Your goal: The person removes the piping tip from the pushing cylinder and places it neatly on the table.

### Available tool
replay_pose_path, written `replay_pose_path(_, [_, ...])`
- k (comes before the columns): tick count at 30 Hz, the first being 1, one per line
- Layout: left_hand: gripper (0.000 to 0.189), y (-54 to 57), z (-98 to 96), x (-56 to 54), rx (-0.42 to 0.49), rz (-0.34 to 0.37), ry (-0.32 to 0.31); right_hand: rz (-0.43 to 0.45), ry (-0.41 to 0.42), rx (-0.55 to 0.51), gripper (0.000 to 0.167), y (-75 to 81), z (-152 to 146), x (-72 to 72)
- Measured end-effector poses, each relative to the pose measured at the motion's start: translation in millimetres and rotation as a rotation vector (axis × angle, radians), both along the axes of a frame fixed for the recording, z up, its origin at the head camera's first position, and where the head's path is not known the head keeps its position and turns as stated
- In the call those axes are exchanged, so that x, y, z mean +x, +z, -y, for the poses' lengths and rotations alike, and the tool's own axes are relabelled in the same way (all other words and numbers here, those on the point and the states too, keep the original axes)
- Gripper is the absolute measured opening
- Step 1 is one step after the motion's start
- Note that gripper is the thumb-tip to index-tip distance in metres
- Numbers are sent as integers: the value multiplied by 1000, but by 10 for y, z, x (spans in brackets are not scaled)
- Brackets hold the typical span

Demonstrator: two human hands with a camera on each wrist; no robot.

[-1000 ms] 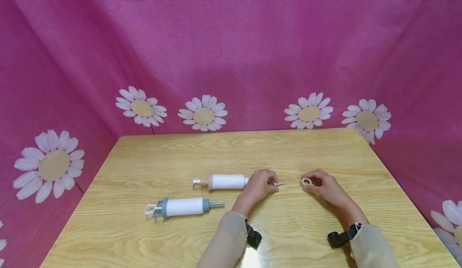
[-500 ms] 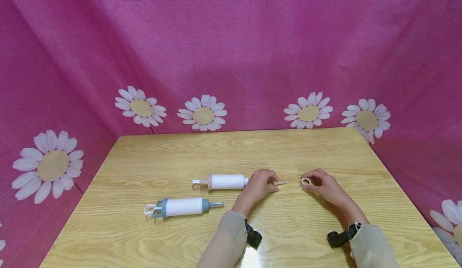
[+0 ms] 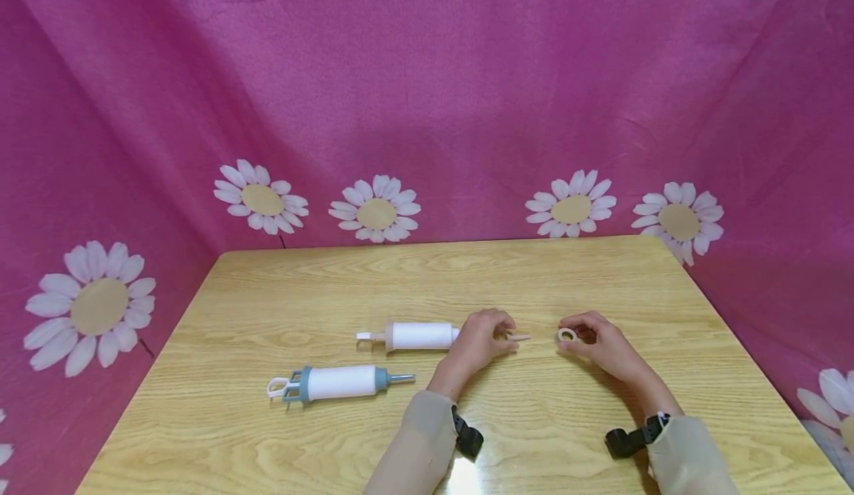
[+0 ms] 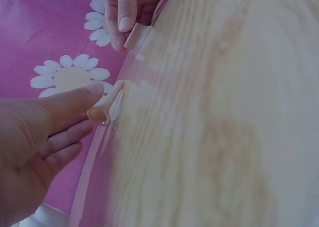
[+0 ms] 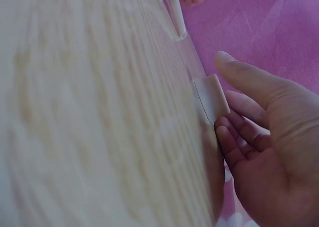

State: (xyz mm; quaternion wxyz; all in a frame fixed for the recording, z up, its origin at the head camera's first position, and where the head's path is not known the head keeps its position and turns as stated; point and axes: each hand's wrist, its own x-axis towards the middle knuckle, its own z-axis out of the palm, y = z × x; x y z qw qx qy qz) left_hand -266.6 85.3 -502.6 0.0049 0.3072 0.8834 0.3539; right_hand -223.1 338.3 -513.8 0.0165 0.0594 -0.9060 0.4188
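My left hand (image 3: 477,343) hovers around a beige cone-shaped nozzle (image 4: 107,105) on the wooden table. Its thumb lies beside the nozzle's wide end and the fingers extend loosely behind it, with no firm pinch visible. The narrow tip points right. To the right, my right hand (image 3: 603,343) curves around a beige threaded-looking ring (image 3: 566,335). In the right wrist view, its thumb stands apart from the ring (image 5: 212,97) while the relaxed fingers lie close by it. Left of my left hand is a white syringe-like barrel with beige ends (image 3: 422,336), partly hidden by that hand.
A second white barrel with blue-grey ends (image 3: 342,382), a handle and a slim tip lies nearer the front left. The wooden table (image 3: 567,421) ends at a magenta cloth (image 3: 427,110) with printed daisies. Both wrists carry black cameras.
My left hand has risen very slightly and its fingers have loosened around the nozzle. The right hand and the ring look nearly unmoved; both barrels stay where they were.
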Motion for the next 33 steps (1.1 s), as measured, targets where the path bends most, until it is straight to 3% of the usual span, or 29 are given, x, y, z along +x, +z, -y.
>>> replay_pose_path(9, [30, 66, 111, 23, 34, -107, 56, -63, -86, -12, 47, 3, 25, 19])
replay_pose_path(14, [32, 169, 296, 40, 102, -168, 89, -134, -56, -101, 44, 17, 117, 17])
replay_pose_path(20, [36, 264, 610, 83, 206, -133, 105, -202, -10, -141, 41, 37, 340, 6])
replay_pose_path(33, [36, 398, 1355, 195, 224, -151, 198, -266, 92, -157, 42, 86, 976, -8])
